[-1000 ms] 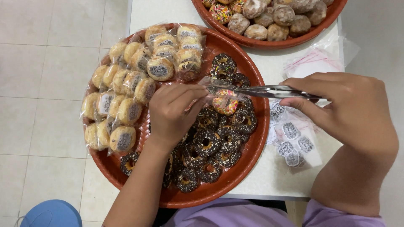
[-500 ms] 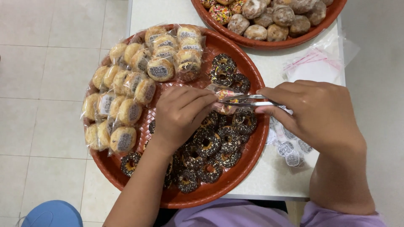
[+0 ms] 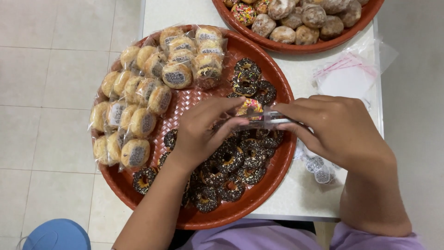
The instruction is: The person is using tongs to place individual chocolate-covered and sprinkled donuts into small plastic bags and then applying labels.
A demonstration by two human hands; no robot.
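The right hand (image 3: 340,132) has its grip clamped on metal tongs (image 3: 266,119), whose tips meet a sprinkled donut (image 3: 249,106) over the red woven tray (image 3: 277,74). The left hand (image 3: 203,132) pinches that donut too (fingertips together on it), above chocolate donuts (image 3: 231,159); wrapped buns (image 3: 138,97) fill the tray's left on the tabletop (image 3: 305,194).

Bright, even light; soft shadows.

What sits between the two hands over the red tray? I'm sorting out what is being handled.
In the head view, metal tongs and a sprinkle-topped doughnut lie between the left hand and right hand.
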